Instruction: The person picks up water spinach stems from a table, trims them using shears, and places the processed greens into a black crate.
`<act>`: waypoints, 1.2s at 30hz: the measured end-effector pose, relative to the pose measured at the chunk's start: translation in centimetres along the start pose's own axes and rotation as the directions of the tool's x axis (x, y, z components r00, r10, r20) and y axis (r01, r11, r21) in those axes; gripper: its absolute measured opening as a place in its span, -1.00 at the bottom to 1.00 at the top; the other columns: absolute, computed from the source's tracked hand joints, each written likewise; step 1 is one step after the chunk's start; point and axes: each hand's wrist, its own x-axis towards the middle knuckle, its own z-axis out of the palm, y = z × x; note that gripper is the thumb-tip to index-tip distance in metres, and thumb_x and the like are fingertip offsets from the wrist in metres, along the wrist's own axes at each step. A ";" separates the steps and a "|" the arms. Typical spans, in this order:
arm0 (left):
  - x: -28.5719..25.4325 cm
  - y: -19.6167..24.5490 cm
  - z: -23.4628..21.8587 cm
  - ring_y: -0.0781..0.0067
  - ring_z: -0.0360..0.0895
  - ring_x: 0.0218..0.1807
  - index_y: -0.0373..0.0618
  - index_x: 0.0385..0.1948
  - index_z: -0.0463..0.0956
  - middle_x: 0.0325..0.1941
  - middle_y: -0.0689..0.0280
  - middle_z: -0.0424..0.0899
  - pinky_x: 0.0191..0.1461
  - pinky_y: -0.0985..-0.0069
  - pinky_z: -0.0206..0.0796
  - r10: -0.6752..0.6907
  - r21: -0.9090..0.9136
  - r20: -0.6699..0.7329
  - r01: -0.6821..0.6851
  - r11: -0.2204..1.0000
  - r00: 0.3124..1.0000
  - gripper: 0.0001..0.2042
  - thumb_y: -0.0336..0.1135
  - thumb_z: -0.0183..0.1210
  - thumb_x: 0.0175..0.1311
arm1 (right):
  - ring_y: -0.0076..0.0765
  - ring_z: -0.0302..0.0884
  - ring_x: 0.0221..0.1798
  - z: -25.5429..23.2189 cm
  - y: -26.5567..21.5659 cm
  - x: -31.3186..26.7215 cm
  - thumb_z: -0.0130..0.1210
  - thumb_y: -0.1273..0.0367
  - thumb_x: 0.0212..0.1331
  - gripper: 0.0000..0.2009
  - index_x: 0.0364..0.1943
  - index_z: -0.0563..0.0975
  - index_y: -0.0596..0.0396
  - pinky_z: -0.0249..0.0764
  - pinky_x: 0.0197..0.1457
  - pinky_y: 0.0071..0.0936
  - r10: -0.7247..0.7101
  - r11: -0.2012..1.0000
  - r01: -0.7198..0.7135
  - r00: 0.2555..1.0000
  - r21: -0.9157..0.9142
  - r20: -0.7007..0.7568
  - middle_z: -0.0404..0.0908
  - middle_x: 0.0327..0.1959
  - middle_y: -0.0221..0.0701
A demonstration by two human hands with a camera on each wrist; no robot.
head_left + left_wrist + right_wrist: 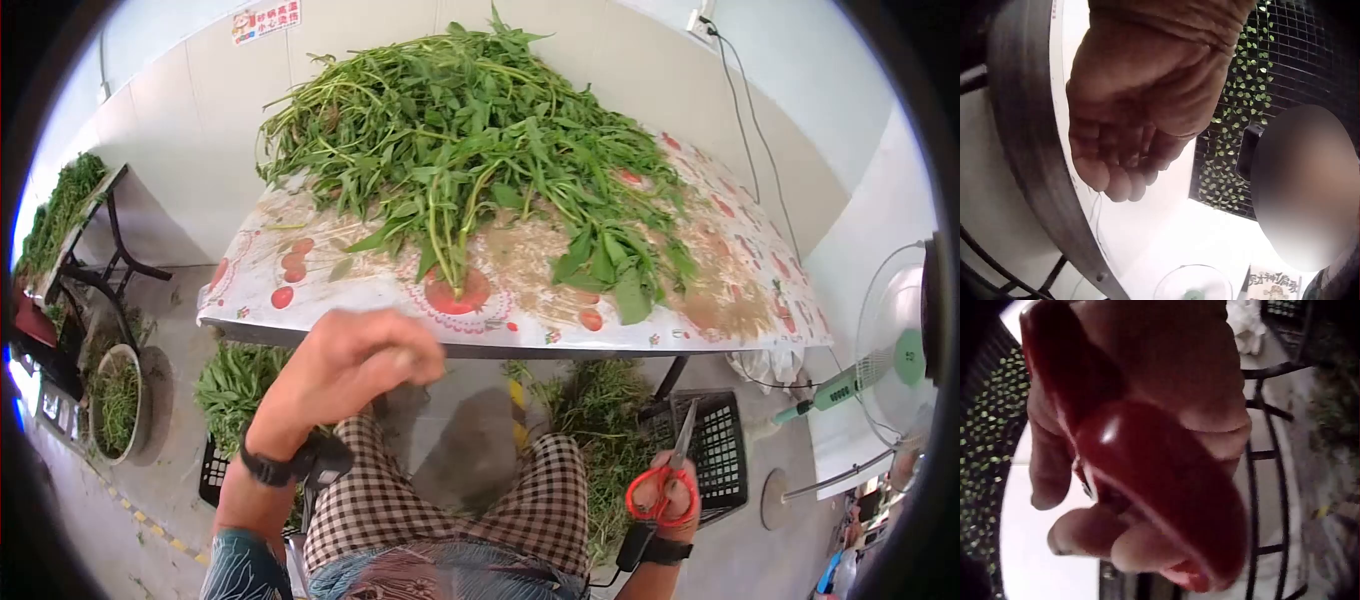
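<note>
My left hand [365,360] hovers in front of the table's near edge, its fingers loosely curled. In the left wrist view the palm of that left hand [1141,106] shows with nothing in it. Low on the right, my right hand [672,490] holds scissors [660,495] with red handles, the blades pointing up. The red handle loops [1166,481] fill much of the right wrist view, with fingers through and around them. A big heap of leafy green stems [450,130] covers the back of the table [370,300]. One bunch of stems [450,240] reaches towards the front edge, cut ends nearest me.
Black plastic crates [720,450] stand below the table to the right and left, with greens [240,385] by the left one. A round tub of greens [118,400] sits at far left. A fan [890,350] stands on the right.
</note>
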 end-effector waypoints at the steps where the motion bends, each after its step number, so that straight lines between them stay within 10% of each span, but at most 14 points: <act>1: 1.7 -0.6 0.6 0.58 0.52 -0.41 -0.26 -0.37 0.50 -0.42 0.25 0.61 -0.31 0.63 0.37 0.069 0.076 -0.045 -0.066 0.995 0.997 -0.89 -0.46 -0.01 0.20 | -0.55 0.21 -0.71 2.2 -3.3 1.0 0.18 0.15 0.00 -0.58 -0.23 0.37 0.21 0.16 -0.66 -0.59 -0.037 0.997 0.046 0.990 -0.065 0.137 0.33 -0.72 -0.47; 3: 4.5 -2.3 1.5 0.59 0.52 -0.41 -0.26 -0.37 0.50 -0.43 0.25 0.61 -0.30 0.62 0.38 0.210 0.242 -0.134 -0.173 0.955 0.968 -0.88 -0.50 -0.03 0.19 | -0.57 0.29 -0.70 5.5 -8.2 2.8 0.27 0.18 -0.13 -0.55 -0.25 0.43 0.24 0.19 -0.62 -0.63 -0.103 0.940 0.090 0.995 -0.328 -0.021 0.41 -0.69 -0.44; 7: 5.3 -3.5 1.8 0.62 0.47 -0.38 -0.27 -0.38 0.48 -0.47 0.32 0.56 -0.33 0.65 0.30 0.027 -0.036 -0.305 -0.039 0.999 0.952 -0.86 -0.40 -0.03 0.27 | -0.63 0.28 -0.65 10.3 -14.3 10.0 0.15 0.40 -0.02 -0.74 -0.24 0.44 0.21 0.24 -0.59 -0.66 -0.273 0.791 0.208 0.962 -0.576 -0.026 0.41 -0.65 -0.45; 9: 4.8 -4.8 1.6 0.64 0.46 -0.40 -0.27 -0.38 0.47 -0.47 0.35 0.55 -0.36 0.67 0.29 -0.009 -0.181 -0.365 -0.061 0.982 0.931 -0.86 -0.42 -0.05 0.27 | -0.63 0.34 -0.59 15.8 -16.9 12.6 0.11 0.43 0.05 -0.80 -0.24 0.46 0.17 0.30 -0.53 -0.63 -0.292 0.487 0.288 0.943 -0.825 0.157 0.45 -0.60 -0.46; 13: 4.5 -3.9 1.3 0.68 0.43 -0.45 -0.26 -0.37 0.46 -0.49 0.39 0.53 -0.40 0.69 0.27 -0.076 -0.190 -0.380 0.002 0.982 0.922 -0.86 -0.41 -0.06 0.28 | -0.46 0.41 -0.54 23.1 -15.6 18.6 0.14 0.26 0.06 -0.75 -0.28 0.47 0.15 0.35 -0.43 -0.46 -0.285 0.242 0.589 0.803 -0.771 0.524 0.47 -0.59 -0.36; 19: 4.5 -4.7 1.5 0.69 0.32 -0.56 -0.22 -0.36 0.42 -0.64 0.45 0.40 -0.46 0.68 0.21 0.029 -0.083 -0.688 -0.118 0.989 0.725 -0.89 -0.43 -0.08 0.29 | -0.03 0.49 -0.46 31.5 -10.2 21.6 0.08 0.16 0.08 -0.68 -0.44 0.41 0.18 0.36 -0.38 -0.19 0.001 -0.068 0.597 0.801 -0.800 0.598 0.52 -0.54 -0.14; 25: 4.6 -4.9 1.4 0.66 0.32 -0.59 -0.24 -0.41 0.41 -0.66 0.41 0.40 -0.50 0.65 0.20 0.029 -0.048 -0.669 -0.082 0.995 0.743 -0.89 -0.43 -0.07 0.25 | 0.11 0.50 -0.36 31.5 -8.1 21.7 -0.01 0.33 0.08 -0.82 -0.33 0.42 0.17 0.38 -0.32 -0.12 0.041 -0.297 0.529 0.839 -0.795 0.543 0.54 -0.46 -0.03; 30: 4.5 -4.6 1.2 0.64 0.36 -0.57 -0.28 -0.45 0.43 -0.67 0.36 0.44 -0.48 0.63 0.22 0.051 0.049 -0.630 -0.025 0.998 0.775 -0.88 -0.43 -0.05 0.19 | -0.13 0.55 -0.43 27.3 -12.6 21.7 0.02 0.41 0.02 -0.83 -0.28 0.42 0.15 0.41 -0.40 -0.24 -0.245 -0.050 0.433 0.868 -0.900 0.432 0.54 -0.51 -0.12; 33: 4.6 -4.9 1.5 0.64 0.35 -0.58 -0.28 -0.45 0.44 -0.68 0.35 0.45 -0.48 0.62 0.22 0.060 0.043 -0.635 -0.043 0.998 0.770 -0.88 -0.43 -0.04 0.18 | -0.38 0.51 -0.48 23.0 -16.1 22.9 0.00 0.47 -0.01 -0.86 -0.31 0.42 0.13 0.39 -0.52 -0.43 -0.278 0.566 0.319 0.942 -0.760 0.188 0.52 -0.51 -0.29; 36: 4.6 -4.8 1.5 0.65 0.34 -0.58 -0.27 -0.44 0.44 -0.67 0.36 0.45 -0.47 0.63 0.22 0.064 0.050 -0.636 -0.042 0.998 0.769 -0.87 -0.42 -0.04 0.19 | -0.42 0.47 -0.49 19.5 -19.8 23.9 0.00 0.47 0.01 -0.86 -0.31 0.41 0.14 0.38 -0.55 -0.49 -0.347 0.839 0.367 0.930 -0.402 0.124 0.50 -0.48 -0.32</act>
